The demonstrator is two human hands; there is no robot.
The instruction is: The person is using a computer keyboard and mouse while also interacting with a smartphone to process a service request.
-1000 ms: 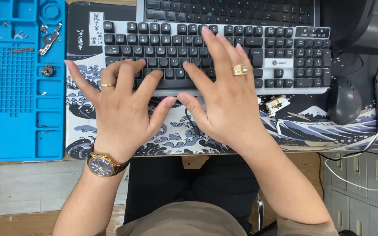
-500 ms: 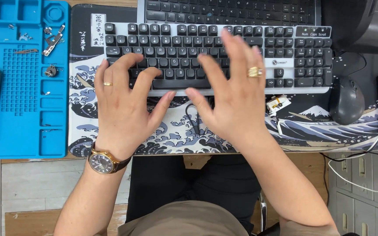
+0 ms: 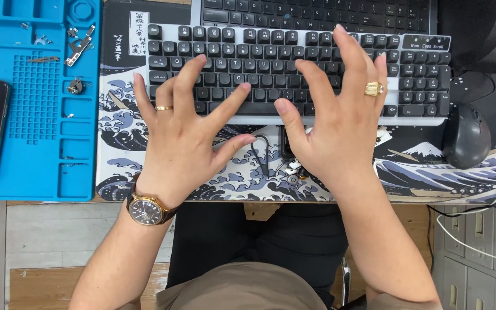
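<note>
Spread wide, both hands grip nothing. Left hand (image 3: 188,135) and right hand (image 3: 334,123) hover over a black-keyed keyboard (image 3: 299,72).

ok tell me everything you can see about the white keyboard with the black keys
The keyboard has a white, plastic-looking frame and black keycaps with pale legends, plus a number pad at its right end. It lies flat on a wave-print desk mat, square to the desk edge, just in front of a second, darker keyboard. The left hand and right hand are spread over its middle, fingers above the keys; whether the fingertips press any key cannot be told. A black mouse sits beside its right end.
</note>
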